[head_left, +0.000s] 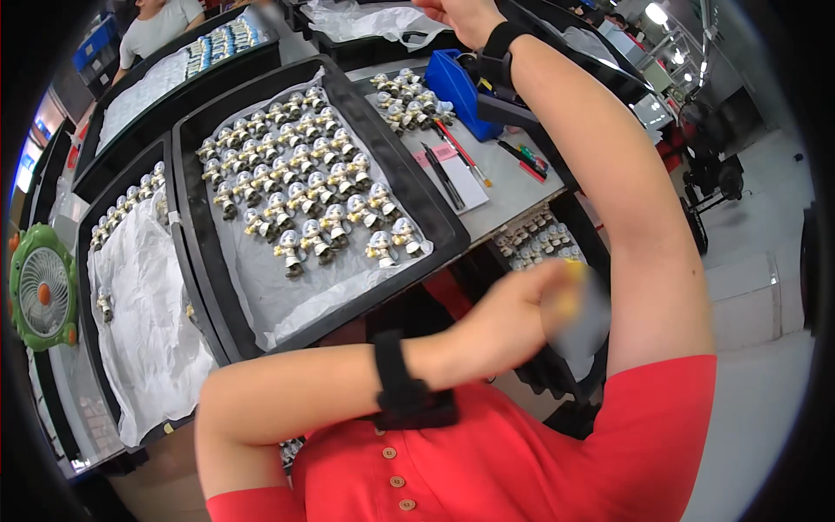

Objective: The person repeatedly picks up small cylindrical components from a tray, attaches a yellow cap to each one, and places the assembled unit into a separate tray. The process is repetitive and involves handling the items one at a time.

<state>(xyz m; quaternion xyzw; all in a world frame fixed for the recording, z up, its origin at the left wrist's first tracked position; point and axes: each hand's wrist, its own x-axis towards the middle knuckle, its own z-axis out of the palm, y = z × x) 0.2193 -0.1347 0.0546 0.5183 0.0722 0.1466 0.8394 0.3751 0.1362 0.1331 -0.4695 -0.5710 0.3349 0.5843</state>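
My left hand (513, 317) is closed and smeared by motion, low in front of my body. Its fingers grip a small blurred yellow thing (570, 291), whose kind I cannot make out. High up, my right hand (470, 19) reaches to the far side of the bench, and the top edge of the picture cuts off its fingers. Near its wrist stands a blue bin (463, 96). Rows of small painted figurines (300, 161) with pale hair lie on white paper in a large black tray (439, 228). A cluster of similar figurines (409, 100) sits beside the blue bin.
Pens and a brush (465, 155) lie by a white notepad (463, 181). Another black tray at left holds figurines and crumpled paper (143, 322). A green fan (43, 287) stands at far left. More figurines (535, 239) lie below the bench edge. A person (165, 30) is at back left.
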